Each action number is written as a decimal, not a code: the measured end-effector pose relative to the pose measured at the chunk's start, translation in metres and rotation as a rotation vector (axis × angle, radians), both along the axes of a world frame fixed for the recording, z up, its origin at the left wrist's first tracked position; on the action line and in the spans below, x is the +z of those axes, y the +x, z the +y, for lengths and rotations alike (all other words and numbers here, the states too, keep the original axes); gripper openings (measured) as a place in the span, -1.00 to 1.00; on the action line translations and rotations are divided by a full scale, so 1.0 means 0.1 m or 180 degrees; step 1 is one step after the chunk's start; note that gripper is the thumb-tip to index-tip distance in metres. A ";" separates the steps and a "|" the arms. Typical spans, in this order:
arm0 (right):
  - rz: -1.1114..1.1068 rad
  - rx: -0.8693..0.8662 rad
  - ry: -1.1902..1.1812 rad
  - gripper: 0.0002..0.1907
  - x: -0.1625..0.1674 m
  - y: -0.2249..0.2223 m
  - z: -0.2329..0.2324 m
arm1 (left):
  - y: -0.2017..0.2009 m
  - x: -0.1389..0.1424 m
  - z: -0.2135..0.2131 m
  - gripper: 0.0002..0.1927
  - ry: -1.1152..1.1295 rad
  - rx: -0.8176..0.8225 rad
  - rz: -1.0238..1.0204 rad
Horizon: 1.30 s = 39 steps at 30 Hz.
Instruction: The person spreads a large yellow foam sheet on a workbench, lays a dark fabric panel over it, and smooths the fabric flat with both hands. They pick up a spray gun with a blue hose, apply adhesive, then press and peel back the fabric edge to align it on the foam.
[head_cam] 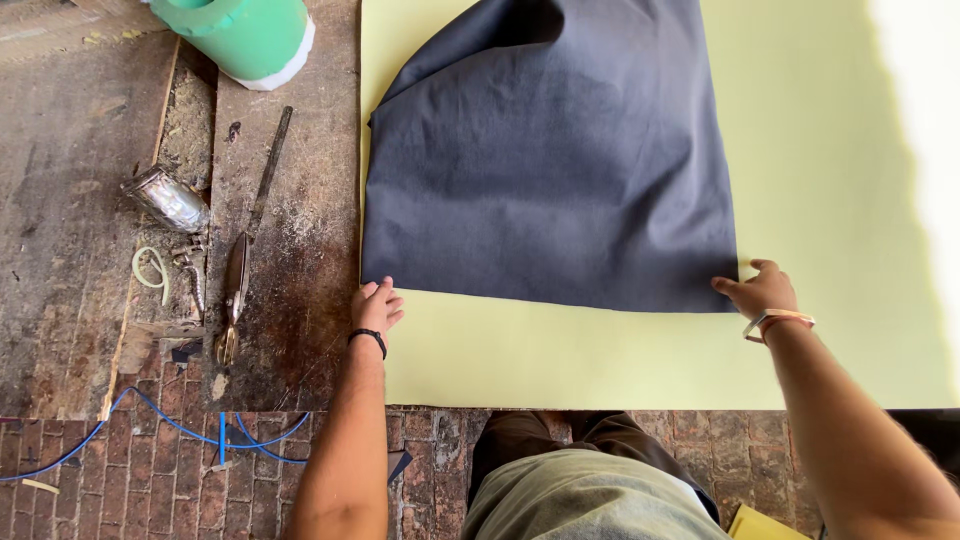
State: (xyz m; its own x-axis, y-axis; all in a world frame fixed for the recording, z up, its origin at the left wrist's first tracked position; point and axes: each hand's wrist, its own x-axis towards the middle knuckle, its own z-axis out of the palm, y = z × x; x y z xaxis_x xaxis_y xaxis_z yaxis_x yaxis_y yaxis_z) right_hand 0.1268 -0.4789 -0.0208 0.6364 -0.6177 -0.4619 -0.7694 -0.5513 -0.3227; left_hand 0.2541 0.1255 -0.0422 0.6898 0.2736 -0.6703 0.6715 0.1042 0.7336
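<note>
A dark grey piece of cloth (550, 160) lies spread on a pale yellow sheet (820, 200), its far end folded up in a loose hump. My left hand (375, 305) rests at the cloth's near left corner, fingers touching the edge. My right hand (760, 290) pinches the near right corner of the cloth. A black band circles my left wrist and a light bracelet my right.
Left of the sheet, on a worn wooden board, lie long scissors (237, 285), a long flat metal strip (270, 170), a crumpled metal can (168, 200) and a green and white spool (245, 35). A blue cable (170, 425) runs over the brick floor.
</note>
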 end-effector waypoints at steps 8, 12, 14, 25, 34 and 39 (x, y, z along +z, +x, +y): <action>-0.0009 -0.0313 0.0006 -0.44 -0.11 -0.09 0.24 | 0.42 0.25 -0.08 -0.31 0.1140 0.0217 0.0252; -0.0170 -0.0803 0.0377 -0.25 -0.09 -0.11 0.31 | 0.48 0.29 0.04 -0.63 0.2242 -0.0327 -0.0105; -0.0007 -0.0584 0.0023 -0.32 -0.06 -0.09 0.34 | 0.52 0.22 0.12 -0.66 0.2293 -0.0598 -0.0073; -0.0281 -0.1059 0.0155 -0.41 0.02 0.06 0.50 | 1.04 0.30 0.14 -0.64 0.1054 -0.0687 -0.0660; -0.2892 -0.1652 0.1524 -0.87 0.14 -0.06 0.15 | 0.67 0.78 0.39 -0.86 -0.0275 -0.0110 -0.1890; -0.2739 -0.1330 0.0766 -0.79 0.03 -0.87 -0.05 | -0.39 0.24 0.85 -0.82 0.0582 -0.0492 -0.1992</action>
